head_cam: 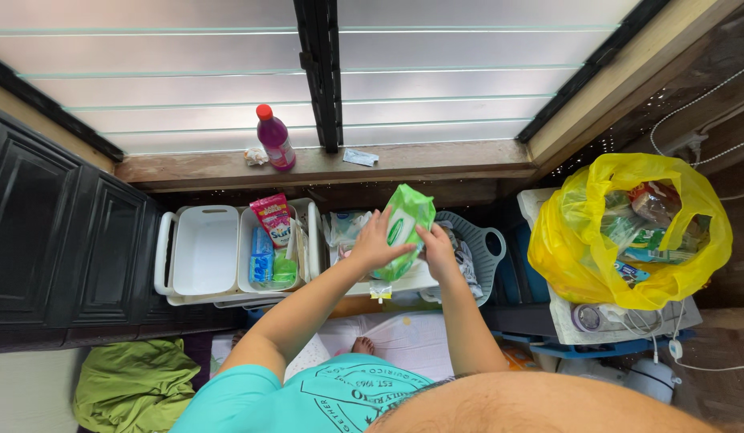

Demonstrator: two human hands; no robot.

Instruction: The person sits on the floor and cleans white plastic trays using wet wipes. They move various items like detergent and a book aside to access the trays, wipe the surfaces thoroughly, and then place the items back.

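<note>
Teal shirt (324, 397) nearest cam; left hand (374, 244) & right hand (436, 250) both clasp green wipes pack (406, 220) above white bins (205, 252).

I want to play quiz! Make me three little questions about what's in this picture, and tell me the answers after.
1. True or false: both hands hold the green packet.
2. Which colour is the cap of the purple bottle on the window ledge? A blue, B red, C white.
3. Fill in: the bag full of packets at the side is ____.

Key
1. True: the left hand and right hand both grip it.
2. B.
3. Yellow.
</note>
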